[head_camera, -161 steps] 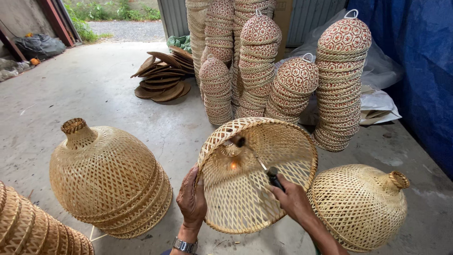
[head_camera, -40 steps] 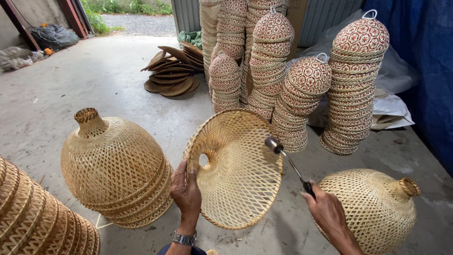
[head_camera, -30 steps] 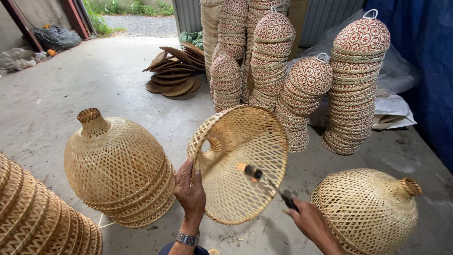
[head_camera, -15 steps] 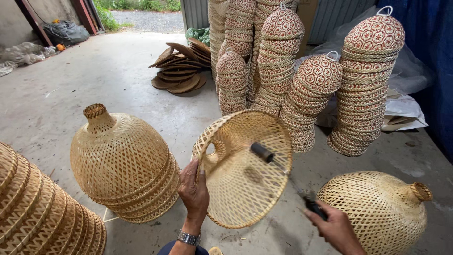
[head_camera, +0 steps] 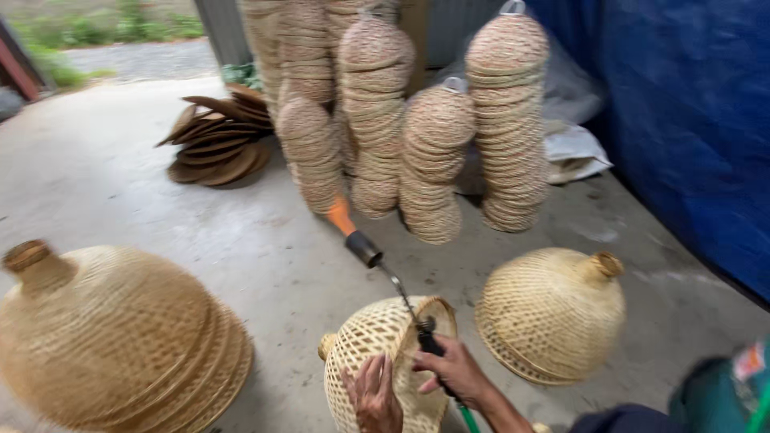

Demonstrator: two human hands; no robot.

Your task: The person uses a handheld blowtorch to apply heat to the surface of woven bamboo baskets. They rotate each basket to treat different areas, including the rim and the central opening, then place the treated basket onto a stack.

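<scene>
my left hand presses flat on the side of a woven bamboo lampshade, fingers spread a bit, so it does not roll on the concrete floor. the lampshade lies low in the middle, right in front of me, with its open mouth turned up toward my other hand. my right hand is wrapped tight around the dark handle of a gas torch. i hold the long thin pipe pointing up and away from me, so the small orange flame at its tip stays off the bamboo and off my fingers.

another lampshade lies on its side just to the right, and a nested pile of lampshades sits on the left. behind them stand tall stacks of woven lids, and a heap of brown flat pieces lies beside those. a blue tarp hangs on the right, with what may be a white sack at its foot; it is blurry. i see no labels or signs.
</scene>
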